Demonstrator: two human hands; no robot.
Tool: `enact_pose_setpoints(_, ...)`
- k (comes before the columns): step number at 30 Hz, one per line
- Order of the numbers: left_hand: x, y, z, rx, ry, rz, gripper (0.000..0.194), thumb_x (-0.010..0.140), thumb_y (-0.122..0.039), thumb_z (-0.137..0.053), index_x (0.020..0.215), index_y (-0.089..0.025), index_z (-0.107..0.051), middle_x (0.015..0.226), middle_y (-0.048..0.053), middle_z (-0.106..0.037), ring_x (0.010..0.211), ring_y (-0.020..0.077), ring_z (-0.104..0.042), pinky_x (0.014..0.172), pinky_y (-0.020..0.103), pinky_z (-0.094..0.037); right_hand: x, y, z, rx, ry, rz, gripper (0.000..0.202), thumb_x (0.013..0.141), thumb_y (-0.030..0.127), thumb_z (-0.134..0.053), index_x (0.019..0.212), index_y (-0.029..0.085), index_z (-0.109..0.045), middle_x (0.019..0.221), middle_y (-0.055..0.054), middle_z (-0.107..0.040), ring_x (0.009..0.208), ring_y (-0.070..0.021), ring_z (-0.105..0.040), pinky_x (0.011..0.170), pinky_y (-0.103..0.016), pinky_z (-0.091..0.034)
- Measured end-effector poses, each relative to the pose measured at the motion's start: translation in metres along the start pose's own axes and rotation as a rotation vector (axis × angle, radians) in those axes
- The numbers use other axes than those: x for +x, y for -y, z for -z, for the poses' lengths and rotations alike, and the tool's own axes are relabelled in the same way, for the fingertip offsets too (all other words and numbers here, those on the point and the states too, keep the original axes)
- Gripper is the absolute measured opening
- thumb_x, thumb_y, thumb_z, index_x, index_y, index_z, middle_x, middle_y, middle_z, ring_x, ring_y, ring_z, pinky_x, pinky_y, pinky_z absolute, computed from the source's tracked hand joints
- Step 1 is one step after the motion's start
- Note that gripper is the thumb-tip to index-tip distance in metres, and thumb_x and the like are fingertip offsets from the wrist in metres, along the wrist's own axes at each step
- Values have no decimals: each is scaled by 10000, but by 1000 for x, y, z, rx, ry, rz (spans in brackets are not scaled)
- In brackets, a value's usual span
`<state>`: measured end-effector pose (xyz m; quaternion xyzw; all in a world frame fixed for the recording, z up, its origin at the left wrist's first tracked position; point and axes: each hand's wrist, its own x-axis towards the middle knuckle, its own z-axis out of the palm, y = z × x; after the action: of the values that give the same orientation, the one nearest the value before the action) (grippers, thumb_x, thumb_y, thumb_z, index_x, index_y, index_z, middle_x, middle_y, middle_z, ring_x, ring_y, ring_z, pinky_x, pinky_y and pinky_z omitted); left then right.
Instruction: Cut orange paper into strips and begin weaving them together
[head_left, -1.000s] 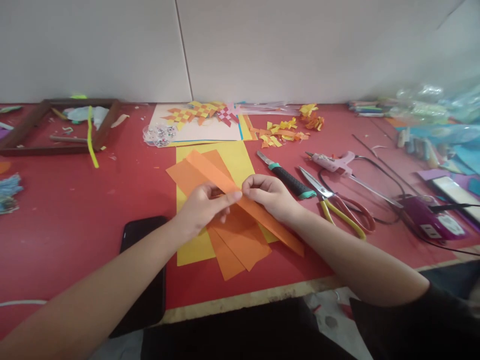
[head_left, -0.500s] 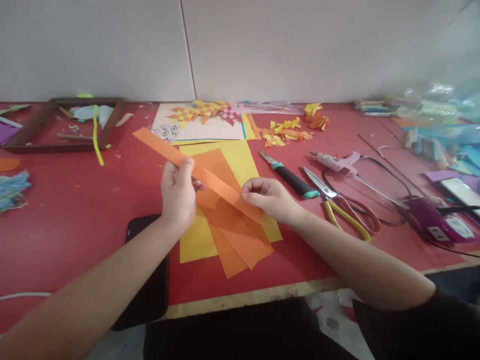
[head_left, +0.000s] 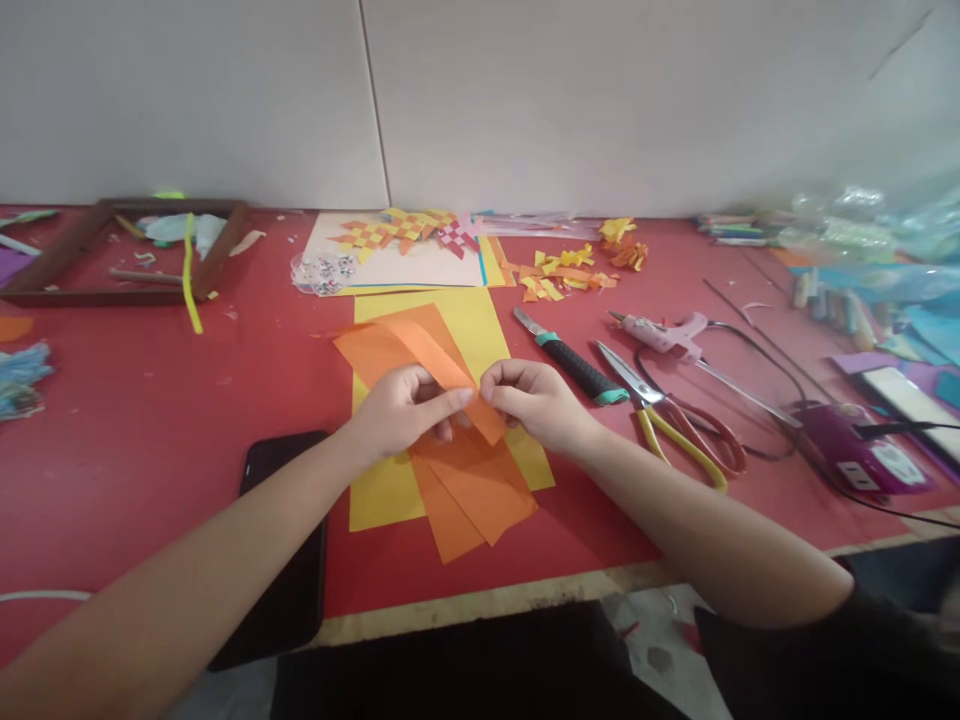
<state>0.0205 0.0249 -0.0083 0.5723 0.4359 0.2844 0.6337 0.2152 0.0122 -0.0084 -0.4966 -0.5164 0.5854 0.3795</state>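
A long orange paper strip (head_left: 431, 352) hangs between my hands, its far end bending back to the upper left. My left hand (head_left: 409, 408) pinches it near its lower part, thumb on top. Close beside, my right hand (head_left: 536, 400) pinches the strip's right edge between thumb and finger. Beneath the hands, wider orange sheets (head_left: 457, 510) lie overlapping on a yellow sheet (head_left: 382, 500) on the red table (head_left: 172, 450).
Right of the hands are a black-handled knife (head_left: 577, 365), scissors (head_left: 660, 405), a pink glue gun (head_left: 667, 335) and its cord. A dark phone (head_left: 289, 560) lies under my left forearm. Behind are woven paper pieces (head_left: 397, 232), scraps (head_left: 566, 275) and a brown frame (head_left: 97, 298).
My left hand has moved down and right along the strip, close to my right hand. The strip's far end, straight before, now curves. The view has shifted slightly.
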Motion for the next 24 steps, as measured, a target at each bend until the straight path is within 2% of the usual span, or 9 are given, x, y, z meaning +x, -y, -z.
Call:
enact_pose_setpoints(4, 3, -1, 0, -167, -165, -64, 277, 785, -422, -759, 772, -160, -670, 655, 28, -722, 495, 113, -635, 505, 214, -533, 0, -1, 0, 71, -6, -10, 129, 680, 287, -649, 688, 179, -579, 565, 61, -483, 474, -68, -399, 474, -233, -293)
enact_pose_setpoints(8, 4, -2, 2, -278, -322, -18, 304, 767, -430, -773, 753, -150, -655, 650, 34, -718, 512, 118, -648, 507, 211, -542, 2, -1, 7, 11, -64, 45, 94, 706, 267, -606, 698, 188, -555, 576, 52, -479, 481, -77, -394, 475, -241, -287)
enact_pose_setpoints(11, 2, -2, 4, -270, -305, 61, 358, 753, -477, -783, 730, -151, -635, 644, 49, -721, 502, 127, -652, 476, 209, -526, 3, 0, 22, -292, -237, 184, 88, 773, 285, -585, 774, 201, -558, 687, 10, -552, 574, -122, -483, 552, -272, -381)
enact_pose_setpoints(14, -3, -2, 3, -240, -245, 122, 436, 746, -555, -768, 652, -166, -595, 597, 59, -710, 451, 130, -629, 431, 210, -490, 5, -1, 45, -862, -456, 329, 133, 805, 290, -615, 898, 198, -590, 934, -87, -640, 848, -231, -588, 775, -371, -453)
enact_pose_setpoints(16, -7, -2, 0, -214, -208, 118, 489, 769, -598, -728, 587, -170, -576, 555, 62, -691, 402, 110, -580, 403, 200, -445, 8, -3, 61, -1177, -545, 281, 281, 819, 371, -657, 1005, 168, -602, 1067, -160, -635, 1042, -327, -563, 906, -457, -421)
enact_pose_setpoints(17, -9, -2, -1, -200, -192, 98, 521, 790, -616, -695, 553, -171, -567, 525, 60, -675, 371, 93, -537, 384, 192, -407, 10, -4, 68, -1274, -553, 214, 355, 816, 419, -674, 1032, 145, -604, 1081, -185, -634, 1068, -356, -559, 915, -476, -417)
enact_pose_setpoints(20, -17, -3, -7, -176, -149, 22, 601, 854, -639, -600, 474, -183, -500, 432, 43, -610, 312, 62, -410, 347, 187, -277, 16, -6, 82, -1400, -482, 33, 321, 877, 438, -610, 968, 131, -626, 1010, -192, -668, 1015, -373, -605, 884, -507, -430)
enact_pose_setpoints(22, -22, -3, -10, -139, -108, -32, 621, 885, -615, -572, 448, -186, -469, 412, 37, -585, 325, 60, -398, 366, 193, -271, 17, -3, 83, -1341, -458, 62, 256, 924, 382, -534, 906, 144, -627, 980, -185, -684, 980, -357, -633, 870, -501, -441)
enact_pose_setpoints(24, -25, -3, -12, -68, -95, -95, 603, 913, -577, -558, 463, -181, -493, 433, 30, -580, 360, 61, -410, 394, 195, -296, 14, 3, 77, -1100, -474, 164, 283, 962, 396, -459, 915, 163, -613, 949, -167, -696, 899, -310, -666, 799, -441, -482)
